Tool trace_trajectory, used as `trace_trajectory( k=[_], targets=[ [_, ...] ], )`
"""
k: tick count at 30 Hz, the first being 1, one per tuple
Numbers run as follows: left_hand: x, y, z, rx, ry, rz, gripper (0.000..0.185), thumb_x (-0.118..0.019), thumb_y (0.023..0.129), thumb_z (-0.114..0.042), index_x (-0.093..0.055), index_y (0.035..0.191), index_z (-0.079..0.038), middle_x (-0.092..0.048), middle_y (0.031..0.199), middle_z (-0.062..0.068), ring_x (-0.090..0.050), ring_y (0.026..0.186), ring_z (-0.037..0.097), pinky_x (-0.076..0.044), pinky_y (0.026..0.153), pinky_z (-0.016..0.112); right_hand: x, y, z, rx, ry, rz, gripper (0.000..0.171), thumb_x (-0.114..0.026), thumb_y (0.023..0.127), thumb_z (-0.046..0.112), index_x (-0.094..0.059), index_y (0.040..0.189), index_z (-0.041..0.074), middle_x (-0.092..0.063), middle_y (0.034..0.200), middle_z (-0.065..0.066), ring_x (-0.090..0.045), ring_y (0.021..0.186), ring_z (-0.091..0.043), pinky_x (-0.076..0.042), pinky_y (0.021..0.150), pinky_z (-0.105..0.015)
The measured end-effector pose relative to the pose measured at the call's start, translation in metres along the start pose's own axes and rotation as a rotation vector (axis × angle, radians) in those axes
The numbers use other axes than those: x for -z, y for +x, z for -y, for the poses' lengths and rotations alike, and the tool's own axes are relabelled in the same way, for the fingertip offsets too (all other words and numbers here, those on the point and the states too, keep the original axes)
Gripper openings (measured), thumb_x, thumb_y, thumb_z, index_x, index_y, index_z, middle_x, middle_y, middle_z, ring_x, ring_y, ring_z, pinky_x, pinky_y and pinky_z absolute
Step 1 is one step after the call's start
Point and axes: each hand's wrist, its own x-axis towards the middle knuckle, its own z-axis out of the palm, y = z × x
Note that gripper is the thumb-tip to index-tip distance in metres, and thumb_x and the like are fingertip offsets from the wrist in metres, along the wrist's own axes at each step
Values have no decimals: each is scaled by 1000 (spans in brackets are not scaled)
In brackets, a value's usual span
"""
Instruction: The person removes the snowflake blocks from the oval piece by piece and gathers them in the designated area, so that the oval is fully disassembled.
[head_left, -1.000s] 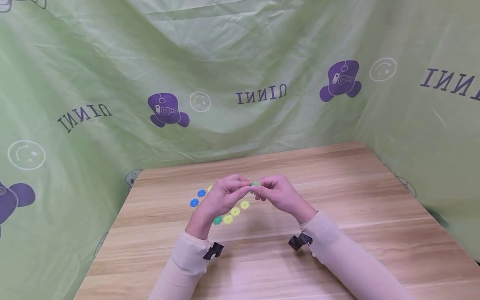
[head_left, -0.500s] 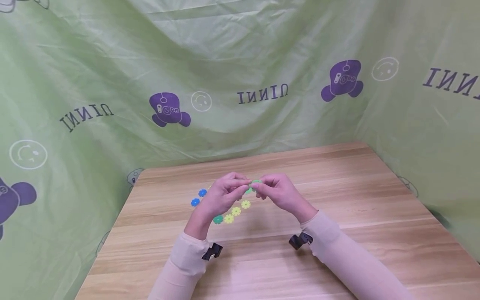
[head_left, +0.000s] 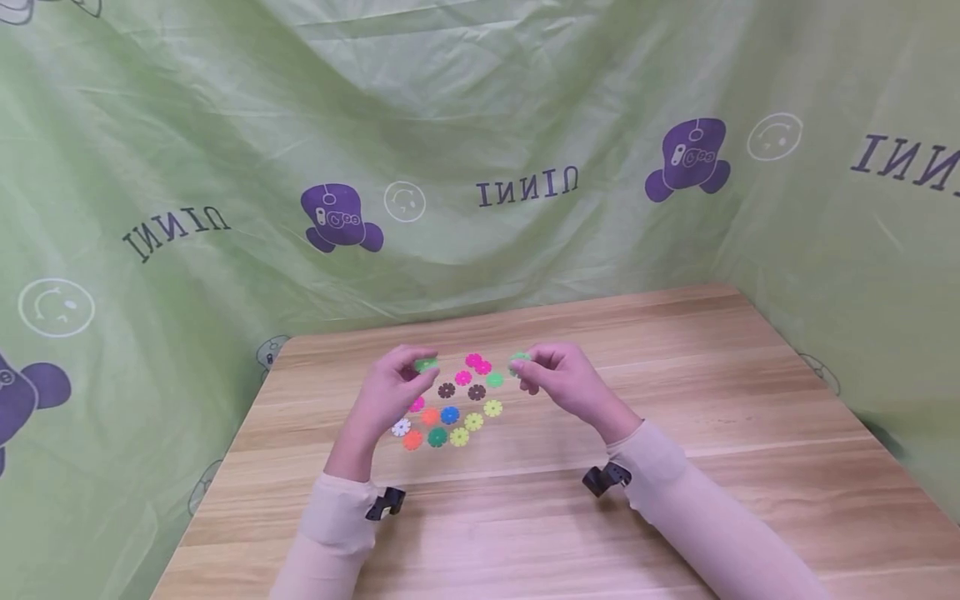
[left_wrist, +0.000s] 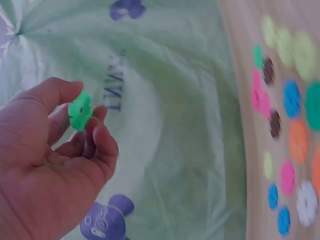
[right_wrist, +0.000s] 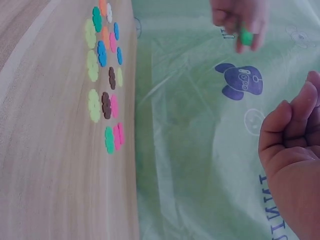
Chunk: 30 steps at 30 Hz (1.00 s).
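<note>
My left hand (head_left: 384,390) pinches a light green notched plastic disc (left_wrist: 80,111), raised above the table. A second light green disc (head_left: 518,360) is pinched between the thumb and fingers of my right hand (head_left: 568,385), also off the table; the right wrist view does not show that disc. The two hands are apart. Between and below them lie more flower-shaped discs: a light green one (head_left: 494,380), pink ones (head_left: 462,378), brown ones (head_left: 476,392), a blue one (head_left: 450,415) and yellow ones (head_left: 473,422).
Nearer my left wrist lie orange discs (head_left: 412,440), a dark green disc (head_left: 437,437) and a white disc (head_left: 401,427). The wooden table (head_left: 675,350) ends against a green printed cloth (head_left: 480,125) at the back and sides.
My hands were together at the green discs and have separated. The left moved left with one green disc, uncovering several discs on the table; the right keeps the other, nearly in place.
</note>
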Motion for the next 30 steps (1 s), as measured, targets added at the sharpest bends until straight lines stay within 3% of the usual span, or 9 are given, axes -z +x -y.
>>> trace_trajectory(
  k=[3, 6, 11, 14, 19, 25, 30],
  targets=[
    [9, -4, 21, 116, 68, -8, 34, -71, 89, -16, -67, 121, -7, -63, 91, 6, -56, 73, 20, -52, 59, 29, 0, 0, 0, 5, 10, 18, 21, -67, 95, 22, -69, 80, 6, -64, 70, -10, -60, 67, -23, -51, 64, -33],
    [17, -9, 47, 250, 128, -15, 39, -71, 88, -17, -65, 125, -6, -64, 94, 11, -56, 76, 22, -51, 60, 32, 1, -1, 0, -3, 16, 39, 21, -67, 95, 21, -69, 80, 6, -64, 71, -10, -60, 67, -22, -51, 63, -32],
    [27, -14, 85, 420, 215, -20, 43, -68, 88, -10, -59, 128, 2, -60, 123, 24, -59, 105, 37, -52, 87, 47, 1, -2, 0, -31, 4, 61, 21, -67, 95, 22, -68, 80, 7, -64, 71, -10, -60, 69, -22, -50, 64, -34],
    [30, -18, 99, 487, 269, -10, 39, -66, 89, -8, -60, 124, 8, -57, 128, 29, -54, 117, 43, -45, 98, 53, 1, -2, -1, -34, 0, 93, 21, -67, 95, 21, -67, 79, 7, -63, 72, -13, -60, 69, -22, -51, 64, -33],
    [31, -20, 106, 538, 336, 4, 37, -65, 89, -8, -60, 120, 11, -57, 125, 32, -55, 112, 42, -45, 96, 54, 1, -3, -3, -34, -11, 117, 22, -66, 95, 22, -67, 79, 7, -62, 72, -12, -58, 69, -22, -48, 61, -30],
    [32, -19, 108, 577, 347, 11, 38, -64, 89, -6, -59, 121, 12, -55, 126, 33, -53, 115, 44, -44, 97, 55, 2, -4, -1, -52, -33, 107, 24, -67, 95, 23, -66, 80, 5, -62, 71, -9, -59, 69, -23, -47, 61, -30],
    [28, -14, 98, 522, 356, 8, 37, -64, 90, -10, -60, 121, 10, -58, 124, 30, -55, 114, 43, -45, 96, 54, 4, -6, 0, -57, -28, 105, 26, -67, 95, 25, -66, 80, 4, -62, 71, -10, -58, 70, -23, -47, 61, -30]
  ],
)
